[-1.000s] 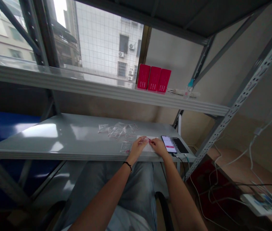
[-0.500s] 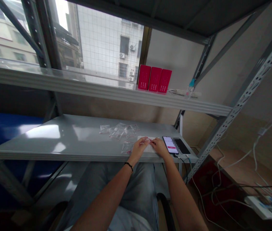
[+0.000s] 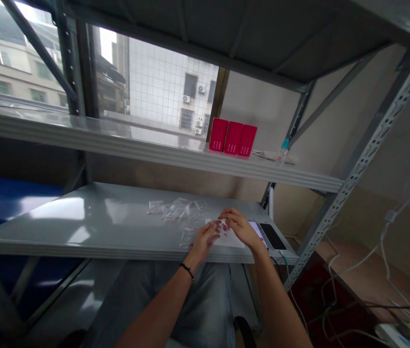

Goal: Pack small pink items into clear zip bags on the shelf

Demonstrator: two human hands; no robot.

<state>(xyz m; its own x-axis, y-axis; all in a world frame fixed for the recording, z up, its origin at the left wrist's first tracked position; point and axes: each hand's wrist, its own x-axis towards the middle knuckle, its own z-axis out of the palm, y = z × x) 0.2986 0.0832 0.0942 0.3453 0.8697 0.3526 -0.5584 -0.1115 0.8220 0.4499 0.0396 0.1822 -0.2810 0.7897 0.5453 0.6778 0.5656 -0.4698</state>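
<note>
Just under the fingertips, a white card on a metal shelf
Left hand and right hand curl close around something small and pink, grip unclear; clear plastic bags lie beyond the fingers, a black phone to their right.

Three red boxes, two smartphones, one white card, two hands, several small clear plastic bags

The left hand and right hand sit close together, fingers curled and nearly meeting. The left forearm rises from about 7 o'clock, the right forearm from about 5 o'clock.
</note>
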